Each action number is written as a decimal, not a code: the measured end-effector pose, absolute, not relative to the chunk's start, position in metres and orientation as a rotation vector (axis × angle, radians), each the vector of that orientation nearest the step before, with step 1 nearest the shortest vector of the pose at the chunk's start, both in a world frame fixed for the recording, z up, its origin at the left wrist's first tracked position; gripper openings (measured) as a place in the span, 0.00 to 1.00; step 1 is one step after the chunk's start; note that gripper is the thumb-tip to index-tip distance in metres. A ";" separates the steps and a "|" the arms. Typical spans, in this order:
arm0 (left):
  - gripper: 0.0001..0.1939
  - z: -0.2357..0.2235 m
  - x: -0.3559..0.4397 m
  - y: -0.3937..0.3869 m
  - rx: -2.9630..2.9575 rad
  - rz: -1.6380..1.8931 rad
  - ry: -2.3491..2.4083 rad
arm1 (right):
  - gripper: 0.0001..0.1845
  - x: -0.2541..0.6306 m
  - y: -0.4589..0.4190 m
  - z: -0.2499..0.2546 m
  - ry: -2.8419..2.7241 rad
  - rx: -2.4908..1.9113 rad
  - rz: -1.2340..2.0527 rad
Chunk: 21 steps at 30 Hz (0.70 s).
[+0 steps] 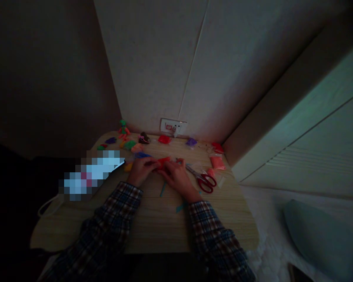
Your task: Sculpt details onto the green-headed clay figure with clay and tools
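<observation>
Over the far half of the small wooden table (153, 219), my left hand (140, 171) and my right hand (178, 175) are close together. Between them is a red clay packet (164, 159), pinched by the fingers of both hands; its lower part is hidden behind them. Red-handled scissors (206, 183) lie just right of my right hand, blades toward it. A blue packet (142, 155) and a yellow piece (128, 167) sit beside my left hand. Thin blue-green strips (162, 189) lie below the hands.
Along the back stand a green-and-orange figure (123, 128), a brown figure (144, 138), a red packet (164, 139) and a purple packet (191, 141). Pink clay packets (217, 162) are at right. A lit, pixelated device (94, 176) stands left. A socket (173, 126) is on the wall.
</observation>
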<state>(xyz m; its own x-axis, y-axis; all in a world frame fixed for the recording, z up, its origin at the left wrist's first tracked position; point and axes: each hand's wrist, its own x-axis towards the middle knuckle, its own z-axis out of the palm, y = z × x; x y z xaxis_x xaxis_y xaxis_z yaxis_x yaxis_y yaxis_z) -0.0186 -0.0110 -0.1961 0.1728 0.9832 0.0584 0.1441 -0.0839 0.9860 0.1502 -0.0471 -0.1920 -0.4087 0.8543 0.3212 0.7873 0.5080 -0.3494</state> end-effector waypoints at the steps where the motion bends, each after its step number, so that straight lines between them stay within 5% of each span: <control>1: 0.09 -0.196 -0.018 -0.011 1.446 1.051 1.146 | 0.16 0.151 -0.047 -0.192 -2.287 -1.357 0.193; 21: 0.18 -0.207 -0.014 -0.011 1.282 0.981 1.016 | 0.12 0.152 -0.046 -0.189 -2.238 -1.493 0.096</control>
